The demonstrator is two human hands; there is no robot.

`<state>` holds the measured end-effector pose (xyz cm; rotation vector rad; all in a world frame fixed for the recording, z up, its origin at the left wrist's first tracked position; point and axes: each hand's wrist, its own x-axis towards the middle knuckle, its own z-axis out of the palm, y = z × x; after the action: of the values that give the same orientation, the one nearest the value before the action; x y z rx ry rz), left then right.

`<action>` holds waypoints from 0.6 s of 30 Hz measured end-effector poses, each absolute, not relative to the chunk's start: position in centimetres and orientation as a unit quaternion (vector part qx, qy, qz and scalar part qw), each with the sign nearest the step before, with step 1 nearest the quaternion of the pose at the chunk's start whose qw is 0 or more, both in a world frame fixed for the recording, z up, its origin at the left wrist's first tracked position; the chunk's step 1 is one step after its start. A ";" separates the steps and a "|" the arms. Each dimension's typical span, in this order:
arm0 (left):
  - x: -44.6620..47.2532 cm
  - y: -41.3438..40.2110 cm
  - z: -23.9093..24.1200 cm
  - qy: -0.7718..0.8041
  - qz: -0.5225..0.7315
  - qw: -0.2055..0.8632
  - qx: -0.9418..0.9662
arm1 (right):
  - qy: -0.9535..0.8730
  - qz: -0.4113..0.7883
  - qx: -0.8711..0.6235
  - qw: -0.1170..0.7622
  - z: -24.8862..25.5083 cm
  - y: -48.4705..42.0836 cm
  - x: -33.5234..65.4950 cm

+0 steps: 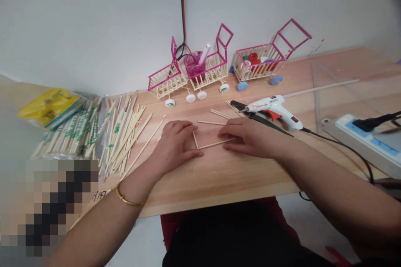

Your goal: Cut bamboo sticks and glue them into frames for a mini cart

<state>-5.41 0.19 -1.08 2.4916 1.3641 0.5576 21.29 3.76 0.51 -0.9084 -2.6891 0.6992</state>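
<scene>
On the wooden table, a short wooden stick (196, 139) meets a longer wooden stick (213, 144) at a corner. My left hand (177, 144) curves around the short stick, fingertips at its far end and thumb beside the corner. The fingers of my right hand (247, 135) close over the right end of the longer stick. Behind my hands lie other cut sticks (211, 122). A white glue gun (275, 110) with an orange trigger rests beyond my right hand, next to dark-handled pliers (260, 117), partly covered by it.
Several stick-built carts (260, 64) with pink rims and bottle-cap wheels line the wall; one contains a pink-stained cup (194, 64). Loose sticks (125, 133) and bagged sticks (78, 129) lie left, beside a yellow packet (52, 106). A power strip (369, 137) sits right, with cords.
</scene>
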 end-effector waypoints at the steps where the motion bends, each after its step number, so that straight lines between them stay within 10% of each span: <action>1: -5.4 0.2 -1.1 0.468 0.190 0.122 0.855 | -0.914 0.238 -0.309 0.109 0.5 3.8 21.3; 18: -5.4 0.2 -1.0 0.468 0.183 0.116 0.857 | -0.915 0.236 -0.311 0.101 0.6 3.7 21.3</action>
<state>-5.36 0.16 -1.04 2.5096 1.3722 0.5348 21.27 3.72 0.63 -0.9198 -2.7024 0.6978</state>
